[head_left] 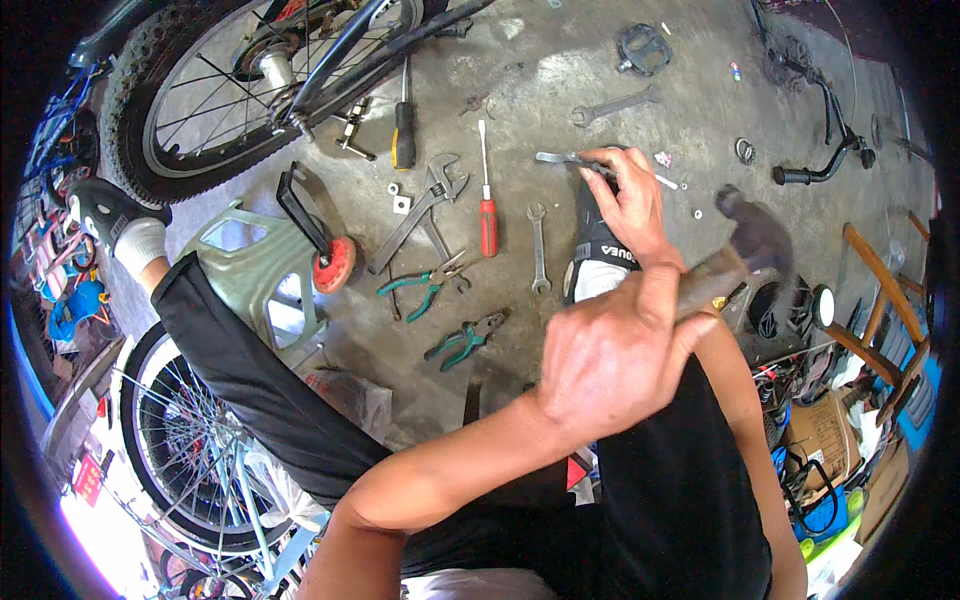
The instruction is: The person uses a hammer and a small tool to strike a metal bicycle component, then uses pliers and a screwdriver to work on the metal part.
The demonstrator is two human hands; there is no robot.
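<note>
— The left hand (615, 365) is closing tight around a wooden hammer (735, 255) handle, isn't it?

— Yes, fingers wrapping it fully; the dark metal head is blurring up and to the right of that fist, above the concrete floor (560, 90).

— And the right hand (628, 205)?

— It is lying farther out, fingers pinching together on a flat grey metal piece (562, 159) pressed to the floor, just beyond a black shoe (592, 250).

— What is lying around it?

— Left of it, a slim spanner (538, 248), a red-handled screwdriver (486, 195), green-gripped pliers (428, 285) and an adjustable wrench (420, 210). Farther off, a knobby bicycle wheel (225, 90) is resting.
</note>
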